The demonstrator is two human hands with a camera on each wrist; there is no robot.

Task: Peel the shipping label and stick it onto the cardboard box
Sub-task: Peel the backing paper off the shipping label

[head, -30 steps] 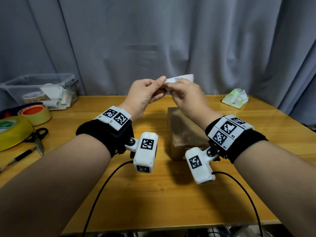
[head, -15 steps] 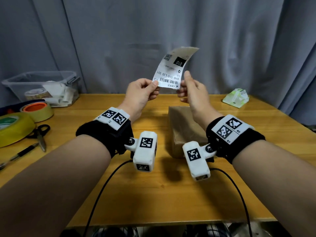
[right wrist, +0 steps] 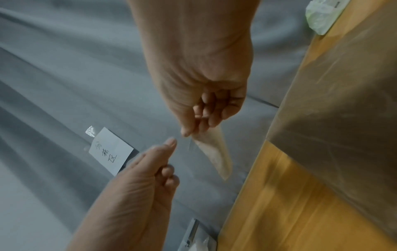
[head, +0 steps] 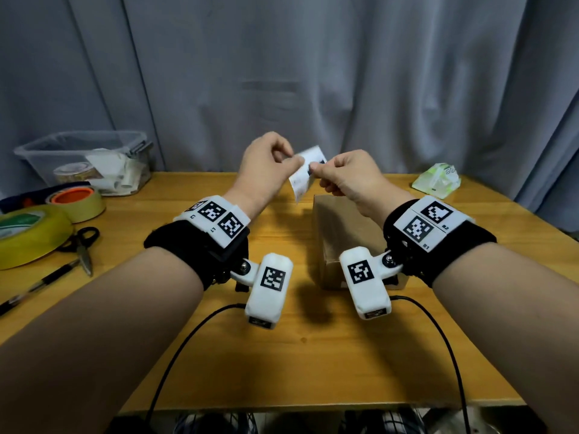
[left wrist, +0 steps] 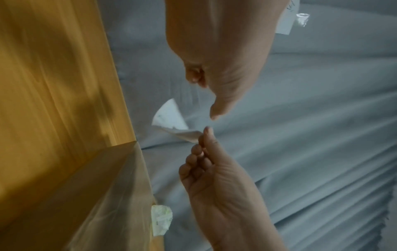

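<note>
- Nearest in the head view, 2 bare forearms reach forward over a table (head: 282,371), each with a black wristband, white marker tags and a white camera pod hanging below; 2 black cables trail toward the table's near edge.
- Past the pods a brown box (head: 338,239) sits on the table, right of centre, partly under the right wrist, its top face bare.
- Above the box's far edge, clear of it, both hands meet at a small white label (head: 305,173) held in the air.
- The left hand (head: 266,170) has fingers curled and pinches the label's upper left part between thumb and fingertips.
- The right hand (head: 347,177) is also curled; thumb and forefinger pinch the label's right edge, the other fingers tucked into the palm.
- The label hangs tilted, printed side toward the head camera, lower corner pointing down at the box; the print is too blurred to read.
- The wrist views show its pale, curved underside (right wrist: 214,152) between the 2 hands; whether any backing has separated I cannot tell.
- Left of the arms lie a pen (head: 40,286), scissors (head: 83,245), a large yellow tape roll (head: 28,236) and, farther back, an orange-cored roll (head: 78,200).
- Behind those stands a clear bin (head: 84,161) holding paper scraps and another roll.
- At far right is a green-white packet (head: 437,181).
- A grey curtain (head: 313,73) closes the back, with a handwritten note (right wrist: 110,150) taped to it.
</note>
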